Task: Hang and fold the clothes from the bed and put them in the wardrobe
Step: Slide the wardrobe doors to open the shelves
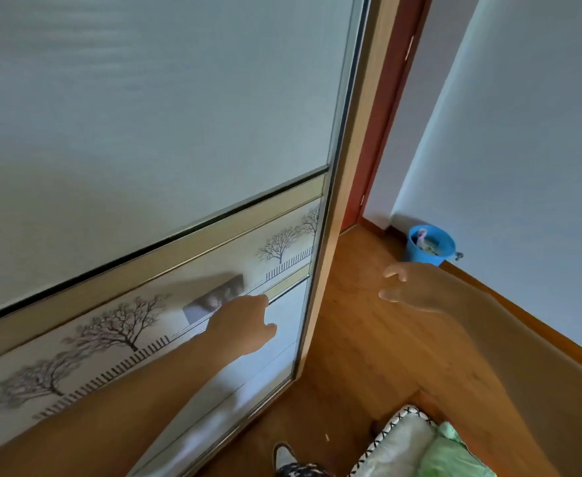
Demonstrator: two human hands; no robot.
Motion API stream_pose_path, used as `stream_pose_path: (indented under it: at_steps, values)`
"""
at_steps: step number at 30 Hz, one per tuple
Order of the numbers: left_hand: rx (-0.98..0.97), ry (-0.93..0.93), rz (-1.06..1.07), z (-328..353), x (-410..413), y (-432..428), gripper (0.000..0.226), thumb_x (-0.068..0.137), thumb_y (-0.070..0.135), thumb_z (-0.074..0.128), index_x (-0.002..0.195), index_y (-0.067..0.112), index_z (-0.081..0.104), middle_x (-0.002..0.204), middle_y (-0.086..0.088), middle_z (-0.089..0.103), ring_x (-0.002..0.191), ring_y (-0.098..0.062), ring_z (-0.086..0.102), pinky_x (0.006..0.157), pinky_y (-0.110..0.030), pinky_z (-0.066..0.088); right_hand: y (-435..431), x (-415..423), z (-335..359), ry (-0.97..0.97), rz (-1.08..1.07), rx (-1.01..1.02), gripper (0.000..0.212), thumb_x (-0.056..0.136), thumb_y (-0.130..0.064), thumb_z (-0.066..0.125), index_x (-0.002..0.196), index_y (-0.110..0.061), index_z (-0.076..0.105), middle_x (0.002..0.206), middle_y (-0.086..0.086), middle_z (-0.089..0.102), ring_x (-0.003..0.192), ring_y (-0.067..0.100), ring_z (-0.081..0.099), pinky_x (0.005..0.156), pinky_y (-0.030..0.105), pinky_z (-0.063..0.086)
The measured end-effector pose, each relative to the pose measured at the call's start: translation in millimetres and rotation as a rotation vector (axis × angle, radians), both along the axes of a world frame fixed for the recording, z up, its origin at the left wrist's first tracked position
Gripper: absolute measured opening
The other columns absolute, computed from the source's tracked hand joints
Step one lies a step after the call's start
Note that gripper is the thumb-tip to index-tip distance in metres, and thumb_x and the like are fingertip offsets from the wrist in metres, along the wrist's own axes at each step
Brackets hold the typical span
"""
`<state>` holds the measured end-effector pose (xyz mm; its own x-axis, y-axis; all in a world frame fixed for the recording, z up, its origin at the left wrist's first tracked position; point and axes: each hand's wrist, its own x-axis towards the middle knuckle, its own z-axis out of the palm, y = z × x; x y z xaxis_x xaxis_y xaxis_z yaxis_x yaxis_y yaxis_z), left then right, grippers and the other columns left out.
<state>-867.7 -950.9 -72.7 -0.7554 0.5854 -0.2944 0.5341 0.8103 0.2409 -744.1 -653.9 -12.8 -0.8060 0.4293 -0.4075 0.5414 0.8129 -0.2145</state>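
The wardrobe's sliding door (152, 108) fills the left half of the view, frosted white with a band of printed trees across its middle. My left hand (245, 325) reaches to that band and its fingertips touch the door near the right edge. My right hand (410, 287) hovers in the air over the wooden floor, right of the door frame, with loosely curled fingers and nothing in it. A corner of the bed (417, 445) with green and pale bedding shows at the bottom right. No loose garment or hanger is in sight.
The wardrobe's wooden side post (348, 187) stands next to a red-brown door frame (382, 132). A blue bucket (427, 244) sits on the floor against the white wall. My foot (288, 457) stands on the wooden floor (362, 356) between wardrobe and bed.
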Motion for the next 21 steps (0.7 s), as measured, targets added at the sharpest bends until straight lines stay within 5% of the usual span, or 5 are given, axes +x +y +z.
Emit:
stream_pose_path:
  at_steps: [8,10,15,21]
  values:
    - [-0.035,-0.184,0.455,-47,32,-110,0.054,0.091,0.044,0.061,0.138,0.02,0.052,0.133,-0.002,0.061,0.116,-0.021,0.059,0.092,-0.03,0.048,-74,-75,-67,-0.152,0.429,-0.072,0.057,0.095,-0.056,0.059,0.145,-0.032,0.046,0.145,-0.001,0.054,0.125,0.016,0.056,0.104,0.034,0.046]
    - [-0.06,-0.204,0.575,-54,46,-136,0.057,0.091,0.048,0.06,0.14,0.02,0.05,0.135,-0.003,0.06,0.117,-0.021,0.059,0.095,-0.033,0.049,-105,-91,-83,-0.165,0.549,-0.079,0.054,0.095,-0.058,0.057,0.142,-0.034,0.047,0.141,0.0,0.057,0.115,0.016,0.061,0.098,0.035,0.05]
    - [-0.082,-0.209,0.787,-53,81,-193,0.056,0.091,0.047,0.059,0.141,0.022,0.049,0.137,0.0,0.058,0.121,-0.019,0.056,0.095,-0.033,0.049,-196,-112,-100,-0.179,0.768,-0.09,0.051,0.095,-0.058,0.057,0.14,-0.034,0.051,0.143,-0.003,0.055,0.124,0.017,0.057,0.107,0.035,0.044]
    - [-0.082,-0.219,0.868,-51,99,-262,0.047,0.09,0.044,0.059,0.133,0.025,0.054,0.127,0.003,0.062,0.115,-0.018,0.058,0.092,-0.033,0.051,-287,-117,-107,-0.176,0.918,-0.08,0.053,0.092,-0.061,0.057,0.136,-0.032,0.053,0.138,-0.004,0.058,0.119,0.016,0.057,0.103,0.034,0.047]
